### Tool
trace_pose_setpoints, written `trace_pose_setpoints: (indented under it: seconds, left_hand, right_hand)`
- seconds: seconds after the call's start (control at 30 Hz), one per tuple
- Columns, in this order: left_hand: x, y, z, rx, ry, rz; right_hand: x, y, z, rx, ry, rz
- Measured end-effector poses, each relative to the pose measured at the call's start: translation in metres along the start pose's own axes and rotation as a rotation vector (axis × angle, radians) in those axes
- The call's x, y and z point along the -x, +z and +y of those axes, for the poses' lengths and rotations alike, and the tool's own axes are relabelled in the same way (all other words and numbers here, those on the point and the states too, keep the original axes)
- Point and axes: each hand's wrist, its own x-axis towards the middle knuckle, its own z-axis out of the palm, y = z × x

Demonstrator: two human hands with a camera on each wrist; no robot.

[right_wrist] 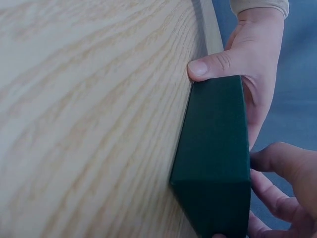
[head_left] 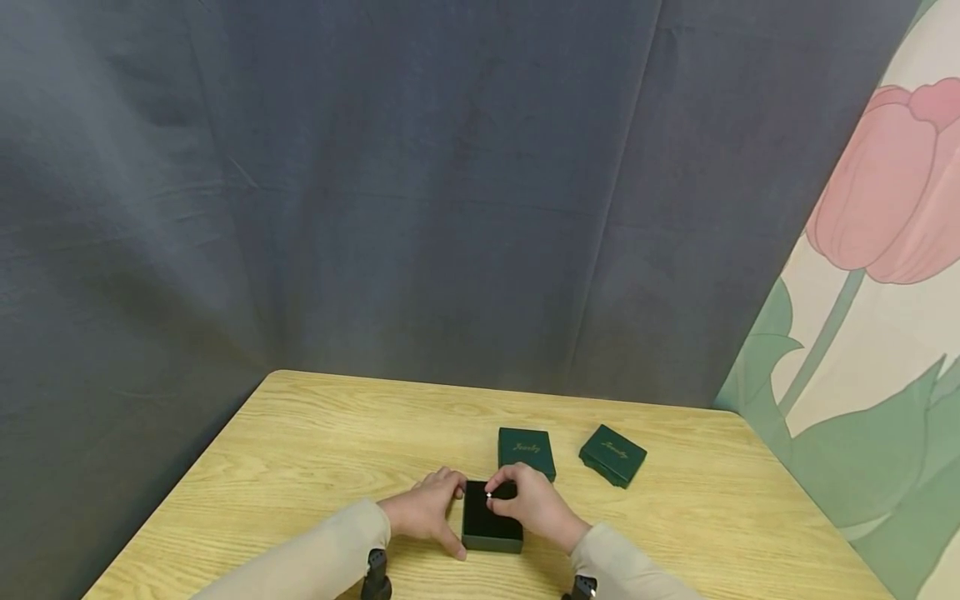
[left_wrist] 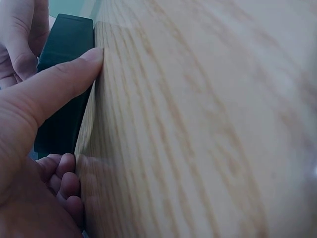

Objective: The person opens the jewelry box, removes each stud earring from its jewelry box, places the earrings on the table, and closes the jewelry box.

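An open dark-green jewelry box (head_left: pixel 492 544) with a black lining (head_left: pixel 477 518) sits near the table's front edge. My left hand (head_left: pixel 423 510) holds its left side, thumb at the near corner and fingers toward the far one. In the left wrist view the thumb (left_wrist: pixel 69 82) lies along the green wall and the other fingertips curl against the box's base. Over the lining, my right hand (head_left: pixel 536 507) pinches a tiny shiny piece (head_left: pixel 489 496) between thumb and forefinger; its exact kind is too small to tell. The right wrist view hides that piece behind the box wall.
Just behind the open box lies a green lid-like piece (head_left: pixel 525 446) with gold lettering, partly covered by my right hand. Farther right is a closed green jewelry box (head_left: pixel 613 454), set at an angle. A dark curtain (head_left: pixel 450 208) hangs beyond the wood-grain table (head_left: pixel 322 433).
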Motion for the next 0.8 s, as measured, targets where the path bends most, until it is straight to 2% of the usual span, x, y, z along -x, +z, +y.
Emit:
trace_pose_setpoints:
  seconds: [0.33,0.47,0.8]
  left_hand:
    - [0.001,-0.001,0.000,-0.004,-0.010,-0.009]
    - [0.000,0.000,-0.001,-0.007,-0.008,-0.006]
    - [0.001,0.001,-0.001,-0.008,0.002,0.011]
  right_hand:
    - [-0.001,-0.003,-0.001,-0.019,-0.002,-0.017]
    - [0.001,-0.008,-0.004,-0.026,-0.027,-0.013]
    - [0.007,-0.034,-0.002,-0.096,0.005,0.107]
